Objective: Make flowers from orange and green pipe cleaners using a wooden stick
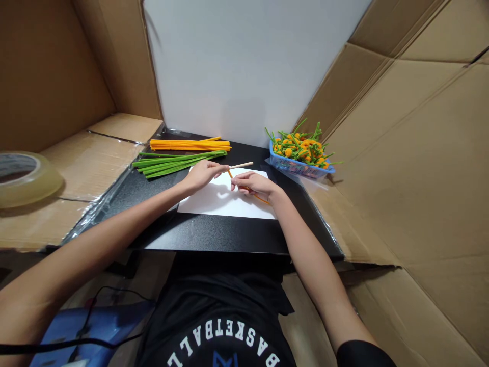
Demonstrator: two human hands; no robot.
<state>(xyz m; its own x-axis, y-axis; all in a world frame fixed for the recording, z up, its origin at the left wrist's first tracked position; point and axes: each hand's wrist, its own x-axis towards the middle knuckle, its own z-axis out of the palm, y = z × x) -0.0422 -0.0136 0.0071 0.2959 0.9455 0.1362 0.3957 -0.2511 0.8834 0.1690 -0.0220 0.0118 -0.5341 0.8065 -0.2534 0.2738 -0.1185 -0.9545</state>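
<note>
My left hand (207,173) pinches a thin pale wooden stick (242,165), which points out to the right. An orange pipe cleaner (229,174) runs from the stick at my left fingertips down to my right hand (250,183). The right fingers are closed on that pipe cleaner, and its loose end trails out under the palm toward the wrist. Both hands are above a white sheet of paper (214,203). Just behind the left hand lie a bundle of green pipe cleaners (179,163) and, farther back, a bundle of orange pipe cleaners (187,145).
A blue basket (301,168) full of orange-and-green pipe-cleaner pieces (301,148) stands at the back right of the black table (214,234). A large roll of clear tape (28,178) lies on cardboard at left. Cardboard walls (416,163) flank the table, and a white panel (244,61) closes the back.
</note>
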